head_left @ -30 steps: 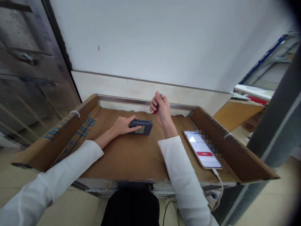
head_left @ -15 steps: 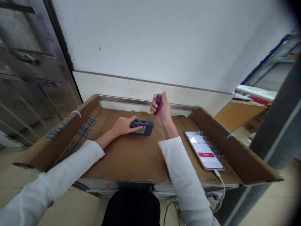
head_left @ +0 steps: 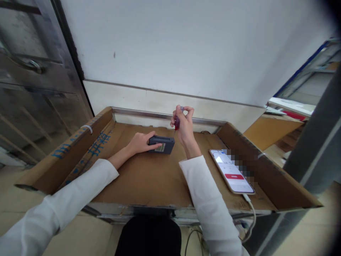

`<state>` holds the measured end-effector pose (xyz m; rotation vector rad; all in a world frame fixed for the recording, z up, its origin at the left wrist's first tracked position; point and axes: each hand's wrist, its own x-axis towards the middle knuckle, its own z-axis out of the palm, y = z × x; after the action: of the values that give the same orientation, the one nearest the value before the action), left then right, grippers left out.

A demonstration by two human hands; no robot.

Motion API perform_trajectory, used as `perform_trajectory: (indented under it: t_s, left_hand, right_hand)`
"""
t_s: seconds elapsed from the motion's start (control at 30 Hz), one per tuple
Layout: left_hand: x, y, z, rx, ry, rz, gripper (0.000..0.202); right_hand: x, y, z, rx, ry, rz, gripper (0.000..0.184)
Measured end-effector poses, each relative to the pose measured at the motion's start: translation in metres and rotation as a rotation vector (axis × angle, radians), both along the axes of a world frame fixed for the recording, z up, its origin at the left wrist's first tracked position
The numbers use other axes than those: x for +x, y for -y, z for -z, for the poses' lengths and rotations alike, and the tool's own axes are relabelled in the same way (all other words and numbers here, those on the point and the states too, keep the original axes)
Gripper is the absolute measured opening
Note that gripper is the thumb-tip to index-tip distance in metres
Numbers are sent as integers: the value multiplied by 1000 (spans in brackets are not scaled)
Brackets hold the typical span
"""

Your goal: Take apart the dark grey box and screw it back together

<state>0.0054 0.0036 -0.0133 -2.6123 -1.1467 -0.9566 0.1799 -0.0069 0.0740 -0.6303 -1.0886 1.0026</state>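
Observation:
A dark grey box-shaped device [head_left: 167, 145] with a slotted top edge and a pale label stands on the cardboard. My left hand [head_left: 142, 143] is closed around its left end, thumb and fingers on opposite faces. Above its right end, my right hand [head_left: 184, 122] grips a screwdriver [head_left: 177, 123] with a red and clear purplish handle. The thin shaft slants down to the device's upper right corner; whether the tip sits in a screw is too small to tell. Part of the handle is hidden by the fingers.
A lit phone [head_left: 231, 172] lies at the right with a white cable [head_left: 252, 213] plugged into its lower end. Raised cardboard sides [head_left: 266, 170] bound the work surface [head_left: 149, 181]. Behind it rises a white wall [head_left: 170, 53], with a metal door [head_left: 39, 71] at the left.
The fingers of my right hand have shifted around the screwdriver handle, with the index finger now bent outward to the right. My left hand and the device stay in place.

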Motion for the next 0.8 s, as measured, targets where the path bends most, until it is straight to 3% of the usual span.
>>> perform_trajectory:
  t_s: [0.8]
  left_hand:
    - [1, 0, 0, 22, -1, 3, 51]
  right_hand:
    - [0, -3, 0, 37, -36, 58, 37]
